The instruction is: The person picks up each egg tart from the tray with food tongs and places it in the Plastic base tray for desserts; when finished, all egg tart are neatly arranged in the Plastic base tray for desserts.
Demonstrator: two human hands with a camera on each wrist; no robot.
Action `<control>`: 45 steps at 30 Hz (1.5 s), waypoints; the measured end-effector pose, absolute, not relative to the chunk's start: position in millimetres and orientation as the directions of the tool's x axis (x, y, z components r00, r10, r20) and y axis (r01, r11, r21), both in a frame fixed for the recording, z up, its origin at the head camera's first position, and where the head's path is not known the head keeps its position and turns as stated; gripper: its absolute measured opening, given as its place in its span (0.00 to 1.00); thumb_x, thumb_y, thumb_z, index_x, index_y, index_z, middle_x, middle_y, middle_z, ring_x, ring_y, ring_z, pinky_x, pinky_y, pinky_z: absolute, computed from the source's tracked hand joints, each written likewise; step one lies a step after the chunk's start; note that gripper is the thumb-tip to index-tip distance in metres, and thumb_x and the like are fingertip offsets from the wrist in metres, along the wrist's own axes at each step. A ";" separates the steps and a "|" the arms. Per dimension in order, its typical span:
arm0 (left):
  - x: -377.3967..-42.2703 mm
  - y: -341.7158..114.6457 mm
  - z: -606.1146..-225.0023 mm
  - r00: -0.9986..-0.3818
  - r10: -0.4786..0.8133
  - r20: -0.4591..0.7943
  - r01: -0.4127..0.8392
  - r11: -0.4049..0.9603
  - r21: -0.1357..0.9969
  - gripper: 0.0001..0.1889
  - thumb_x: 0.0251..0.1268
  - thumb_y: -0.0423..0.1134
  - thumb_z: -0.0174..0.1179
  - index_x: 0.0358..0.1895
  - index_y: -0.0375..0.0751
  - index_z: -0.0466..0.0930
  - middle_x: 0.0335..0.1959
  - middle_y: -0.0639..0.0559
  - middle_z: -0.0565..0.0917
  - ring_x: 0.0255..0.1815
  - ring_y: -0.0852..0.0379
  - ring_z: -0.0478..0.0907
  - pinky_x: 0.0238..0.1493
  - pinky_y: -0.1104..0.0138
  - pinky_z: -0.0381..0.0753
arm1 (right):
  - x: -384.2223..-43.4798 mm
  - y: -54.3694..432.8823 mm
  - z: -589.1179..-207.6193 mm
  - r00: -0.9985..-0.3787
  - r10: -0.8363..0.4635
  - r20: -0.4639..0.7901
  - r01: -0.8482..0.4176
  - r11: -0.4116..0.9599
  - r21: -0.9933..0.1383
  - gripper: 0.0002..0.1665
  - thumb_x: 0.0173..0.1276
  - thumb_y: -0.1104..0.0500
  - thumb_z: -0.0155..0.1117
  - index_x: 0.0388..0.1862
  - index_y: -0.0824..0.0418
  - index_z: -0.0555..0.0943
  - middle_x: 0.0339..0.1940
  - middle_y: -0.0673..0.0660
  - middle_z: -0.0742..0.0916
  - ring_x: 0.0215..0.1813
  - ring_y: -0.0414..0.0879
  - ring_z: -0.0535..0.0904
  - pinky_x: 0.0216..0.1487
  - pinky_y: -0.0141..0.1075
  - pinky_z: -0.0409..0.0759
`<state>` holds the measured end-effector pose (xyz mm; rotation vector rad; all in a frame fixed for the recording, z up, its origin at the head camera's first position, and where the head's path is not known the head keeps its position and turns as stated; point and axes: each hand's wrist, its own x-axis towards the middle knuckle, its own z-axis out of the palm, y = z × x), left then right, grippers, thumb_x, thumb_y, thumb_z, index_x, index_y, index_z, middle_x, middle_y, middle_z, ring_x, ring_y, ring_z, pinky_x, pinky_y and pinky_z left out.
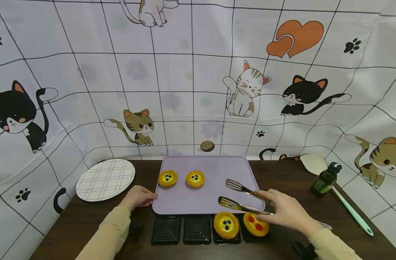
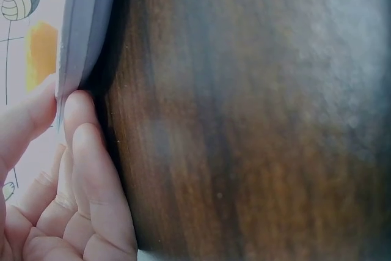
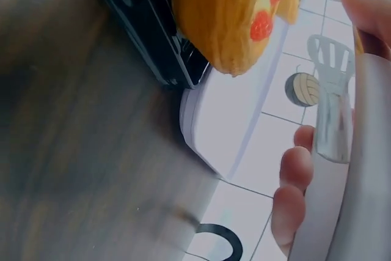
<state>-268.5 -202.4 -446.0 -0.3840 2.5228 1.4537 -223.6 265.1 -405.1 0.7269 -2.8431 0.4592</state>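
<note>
My left hand (image 1: 139,198) pinches the left edge of a lilac tray (image 1: 210,202) between thumb and fingers; the left wrist view shows the tray rim (image 2: 85,35) between them. Two yellow tarts with dark berries, one (image 1: 167,178) at the tray's left edge and another (image 1: 195,178) beside it, lie on the tray. In my right hand (image 1: 287,209) are metal food tongs (image 1: 235,186), their slotted ends spread apart with nothing between them. Just below the tongs, a berry-topped tart (image 1: 226,225) and a red-topped tart (image 1: 256,224) sit in black square dishes.
Two more black dishes, one (image 1: 166,229) left of the other (image 1: 197,229), line the tray's front. A checked white plate (image 1: 105,180) lies at the left. On the right stand a dark green bottle (image 1: 326,179) and a spatula with a mint handle (image 1: 353,213). A cat-print sheet hangs behind.
</note>
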 end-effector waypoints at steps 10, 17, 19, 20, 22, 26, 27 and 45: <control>-268.7 -201.5 -449.1 -0.947 -0.122 -0.298 -0.319 0.484 0.815 0.11 0.56 0.36 0.67 0.33 0.28 0.84 0.20 0.51 0.81 0.20 0.62 0.78 0.27 0.71 0.83 | -262.0 238.4 -406.2 -0.869 -0.443 0.222 -0.488 0.841 -0.234 0.44 0.47 0.34 0.72 0.61 0.54 0.77 0.46 0.53 0.83 0.37 0.45 0.79 0.34 0.41 0.80; -268.3 -198.6 -450.2 -0.950 -0.117 -0.289 -0.309 0.487 0.817 0.11 0.55 0.36 0.68 0.33 0.28 0.85 0.20 0.50 0.82 0.21 0.62 0.79 0.28 0.70 0.83 | -285.1 218.9 -409.6 -0.868 -0.457 0.197 -0.493 0.840 -0.224 0.45 0.48 0.35 0.72 0.62 0.55 0.76 0.54 0.60 0.82 0.51 0.56 0.80 0.47 0.53 0.81; -268.2 -197.7 -449.1 -0.950 -0.120 -0.287 -0.308 0.492 0.814 0.11 0.55 0.36 0.68 0.33 0.29 0.85 0.20 0.50 0.82 0.21 0.62 0.78 0.28 0.70 0.83 | -289.2 213.8 -409.9 -0.867 -0.460 0.192 -0.495 0.841 -0.219 0.45 0.48 0.34 0.71 0.62 0.55 0.76 0.54 0.60 0.82 0.51 0.56 0.80 0.46 0.53 0.81; -268.3 -197.5 -448.6 -0.949 -0.126 -0.288 -0.312 0.491 0.813 0.10 0.55 0.36 0.68 0.33 0.29 0.85 0.20 0.50 0.82 0.21 0.62 0.78 0.27 0.71 0.83 | -291.1 211.1 -409.7 -0.868 -0.460 0.188 -0.493 0.842 -0.219 0.45 0.47 0.34 0.71 0.62 0.55 0.76 0.54 0.59 0.82 0.51 0.55 0.80 0.46 0.52 0.81; -268.4 -197.4 -447.0 -0.949 -0.129 -0.288 -0.314 0.497 0.809 0.11 0.55 0.36 0.68 0.33 0.29 0.85 0.20 0.50 0.82 0.20 0.62 0.78 0.27 0.71 0.83 | -294.6 206.1 -409.2 -0.867 -0.464 0.181 -0.496 0.840 -0.220 0.45 0.47 0.34 0.71 0.62 0.55 0.76 0.54 0.60 0.82 0.52 0.55 0.80 0.47 0.52 0.80; -268.6 -198.6 -445.3 -0.948 -0.128 -0.292 -0.316 0.499 0.807 0.11 0.55 0.36 0.68 0.33 0.29 0.85 0.20 0.50 0.82 0.21 0.61 0.78 0.28 0.71 0.83 | -300.8 197.2 -408.1 -0.873 -0.463 0.155 -0.487 0.844 -0.223 0.45 0.47 0.35 0.72 0.62 0.55 0.76 0.55 0.60 0.82 0.52 0.55 0.80 0.47 0.52 0.80; -268.8 -199.0 -445.5 -0.948 -0.126 -0.293 -0.315 0.501 0.806 0.11 0.55 0.36 0.67 0.34 0.29 0.85 0.20 0.50 0.82 0.21 0.62 0.78 0.28 0.71 0.83 | -302.2 195.3 -408.1 -0.876 -0.460 0.146 -0.482 0.847 -0.224 0.45 0.47 0.36 0.72 0.62 0.56 0.76 0.55 0.60 0.82 0.51 0.55 0.80 0.47 0.52 0.80; -270.0 -203.5 -447.9 -0.948 -0.134 -0.290 -0.317 0.497 0.808 0.11 0.56 0.36 0.67 0.34 0.29 0.85 0.20 0.50 0.82 0.20 0.62 0.78 0.28 0.70 0.83 | -312.8 172.2 -407.9 -0.881 -0.464 0.093 -0.473 0.856 -0.210 0.45 0.45 0.36 0.74 0.61 0.55 0.77 0.53 0.58 0.83 0.48 0.52 0.80 0.45 0.50 0.80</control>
